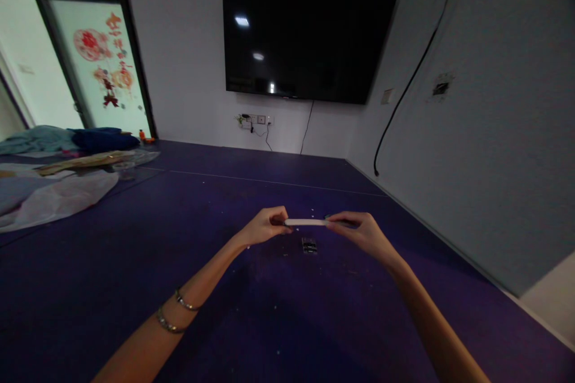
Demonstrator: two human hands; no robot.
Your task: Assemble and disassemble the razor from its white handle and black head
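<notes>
**Held level from both ends**

We hold a thin pale strip (pixel 308 222) edge-on and nearly level in front of us, over a broad purple surface (pixel 206 287). Our left hand (pixel 266 226) pinches one end between thumb and bent fingers; our right hand (pixel 362 231) grips the other end between thumb and fingertips, so both hands are closed narrowly on the same piece. We cannot tell what the strip is made of.

Just nearer to us than the strip, a small dark packet (pixel 309 245) lies on the purple surface, apart from both hands; its contents are too small for us to make out. Tiny pale specks dot the surface around it. Two bracelets (pixel 169 322) circle our left forearm.

Farther off, we see a large dark television (pixel 309 42) on the wall, with sockets (pixel 260 119) below it and a black cable (pixel 406 87) hanging to its right. At the far left, a whitish plastic sheet (pixel 67 197) lies near a dark blue cloth (pixel 105 139), beside a door decorated in red (pixel 96 60).
</notes>
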